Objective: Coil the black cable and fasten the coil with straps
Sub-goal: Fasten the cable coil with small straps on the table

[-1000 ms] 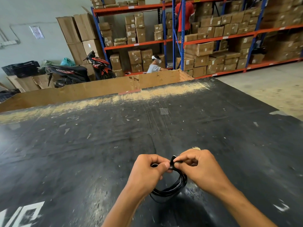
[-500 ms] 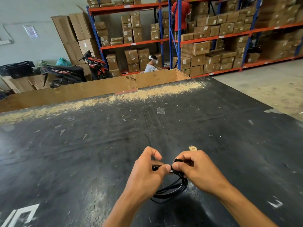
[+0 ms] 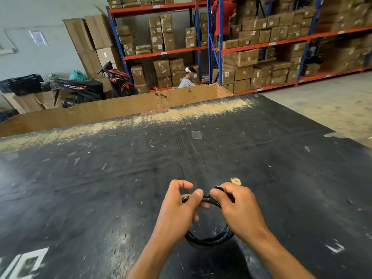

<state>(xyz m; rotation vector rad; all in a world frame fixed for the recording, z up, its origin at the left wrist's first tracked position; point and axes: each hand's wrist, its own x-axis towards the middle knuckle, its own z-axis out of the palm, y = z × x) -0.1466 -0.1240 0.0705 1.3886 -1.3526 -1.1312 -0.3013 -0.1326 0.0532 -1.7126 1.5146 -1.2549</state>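
We face a scuffed black desk [image 3: 120, 178] backed by a cardboard partition [image 3: 120, 109]. Beyond stand blue-and-orange racks [image 3: 161, 52] of cardboard boxes [image 3: 240, 57], a scooter [image 3: 80, 89], a pale wall [image 3: 50, 63] and concrete floor [image 3: 322, 109].

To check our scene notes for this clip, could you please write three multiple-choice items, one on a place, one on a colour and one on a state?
1. Where is the black cable?
A) on a shelf
B) held in both hands at the near side of the table
C) lying at the table's far edge

2. What colour is the table top?
A) white
B) green
C) black

3. What state is the cable in?
A) coiled in loops
B) stretched out straight
C) cut in pieces

Answers:
1 B: the left hand and the right hand pinch the top of the cable between thumbs and fingers.
2 C: the surface is black, with pale scuffs and a worn tan band at its far edge.
3 A: several loops hang together in a ring below the hands.
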